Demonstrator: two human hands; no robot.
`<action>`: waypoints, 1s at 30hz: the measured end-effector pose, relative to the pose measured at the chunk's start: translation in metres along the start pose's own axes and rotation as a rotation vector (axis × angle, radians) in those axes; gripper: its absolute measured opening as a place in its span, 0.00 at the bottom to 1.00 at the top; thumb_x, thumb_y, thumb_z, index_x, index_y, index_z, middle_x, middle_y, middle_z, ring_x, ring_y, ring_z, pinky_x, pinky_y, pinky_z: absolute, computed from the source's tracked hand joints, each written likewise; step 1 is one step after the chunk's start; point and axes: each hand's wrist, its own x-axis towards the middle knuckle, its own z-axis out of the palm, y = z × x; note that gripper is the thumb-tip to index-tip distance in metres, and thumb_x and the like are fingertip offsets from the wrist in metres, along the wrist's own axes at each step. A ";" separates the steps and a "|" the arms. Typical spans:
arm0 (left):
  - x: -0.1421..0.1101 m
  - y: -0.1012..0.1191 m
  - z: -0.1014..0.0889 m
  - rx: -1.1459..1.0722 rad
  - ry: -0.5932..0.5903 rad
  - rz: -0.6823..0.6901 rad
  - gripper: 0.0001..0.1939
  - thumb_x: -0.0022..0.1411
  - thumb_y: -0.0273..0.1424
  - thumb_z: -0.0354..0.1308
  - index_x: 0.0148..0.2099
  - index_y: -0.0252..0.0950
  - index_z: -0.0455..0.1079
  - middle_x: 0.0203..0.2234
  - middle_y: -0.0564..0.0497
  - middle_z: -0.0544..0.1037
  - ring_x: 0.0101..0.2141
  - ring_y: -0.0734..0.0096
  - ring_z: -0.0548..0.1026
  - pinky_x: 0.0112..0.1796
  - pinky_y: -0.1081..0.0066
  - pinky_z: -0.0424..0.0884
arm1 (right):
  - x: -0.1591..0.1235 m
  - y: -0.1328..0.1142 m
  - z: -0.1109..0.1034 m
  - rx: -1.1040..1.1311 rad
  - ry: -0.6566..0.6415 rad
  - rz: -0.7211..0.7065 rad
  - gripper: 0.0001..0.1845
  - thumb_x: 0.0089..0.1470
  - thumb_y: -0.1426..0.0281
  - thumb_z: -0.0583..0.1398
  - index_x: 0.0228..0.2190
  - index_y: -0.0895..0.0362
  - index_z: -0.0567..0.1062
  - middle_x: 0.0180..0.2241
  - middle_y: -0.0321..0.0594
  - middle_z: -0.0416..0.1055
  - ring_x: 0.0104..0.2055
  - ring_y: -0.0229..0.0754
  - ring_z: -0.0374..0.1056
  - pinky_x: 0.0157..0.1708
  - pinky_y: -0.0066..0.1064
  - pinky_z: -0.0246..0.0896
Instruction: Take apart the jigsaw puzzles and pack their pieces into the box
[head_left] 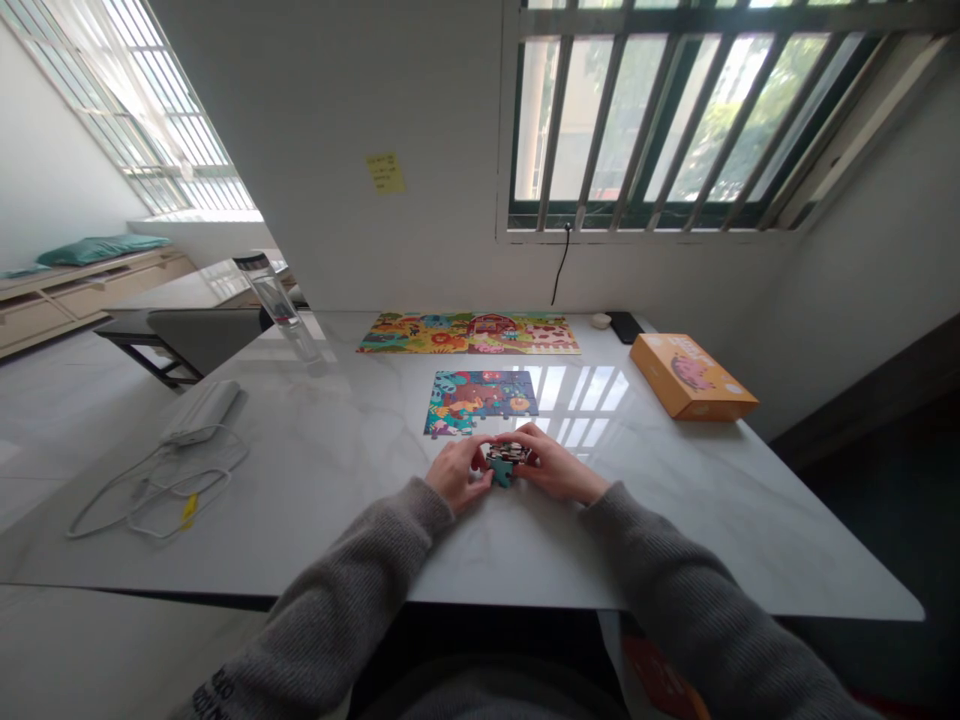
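Curled fingers of the left hand (pixel 452 474) and right hand (pixel 559 464) are gripping a small stack of puzzle pieces (pixel 504 462) just below a partly joined puzzle (pixel 480 403) on the desk (pixel 360 520); its near edge is still ragged, and a longer joined puzzle (pixel 469 333) is lying beyond.

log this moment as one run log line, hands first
left hand: holds stack of jigsaw pieces | right hand: holds same stack | near: part-built jigsaw puzzle | under: stone table

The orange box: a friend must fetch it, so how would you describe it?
Under the barred window, on the marble table, look right. The orange box lies angled there, right of the puzzles, the only box, with a pink pig on top.
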 end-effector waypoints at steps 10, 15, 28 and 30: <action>0.008 -0.001 0.006 0.111 -0.065 -0.085 0.37 0.54 0.35 0.63 0.64 0.32 0.55 0.48 0.40 0.72 0.48 0.52 0.70 0.49 0.55 0.66 | -0.002 0.001 -0.004 0.011 -0.083 -0.013 0.38 0.51 0.82 0.55 0.62 0.48 0.61 0.48 0.42 0.59 0.46 0.42 0.65 0.45 0.35 0.69; 0.006 0.009 0.012 0.287 -0.118 -0.133 0.41 0.57 0.41 0.60 0.67 0.32 0.50 0.57 0.36 0.66 0.57 0.45 0.64 0.54 0.51 0.59 | -0.003 -0.004 0.009 -0.037 -0.025 0.018 0.44 0.48 0.84 0.52 0.65 0.52 0.53 0.52 0.46 0.57 0.54 0.46 0.61 0.58 0.45 0.60; 0.006 0.017 0.021 0.237 -0.080 -0.128 0.41 0.56 0.37 0.58 0.67 0.31 0.48 0.57 0.35 0.66 0.56 0.44 0.63 0.56 0.48 0.55 | -0.004 -0.007 0.032 -0.165 0.065 0.030 0.45 0.51 0.78 0.52 0.68 0.54 0.45 0.56 0.49 0.53 0.60 0.53 0.52 0.64 0.55 0.46; 0.003 0.010 0.013 0.189 -0.055 -0.114 0.42 0.53 0.33 0.57 0.68 0.31 0.48 0.56 0.36 0.67 0.56 0.46 0.64 0.56 0.50 0.56 | -0.005 -0.008 0.029 -0.191 0.045 0.041 0.43 0.53 0.77 0.52 0.68 0.55 0.44 0.56 0.50 0.53 0.59 0.53 0.52 0.64 0.54 0.48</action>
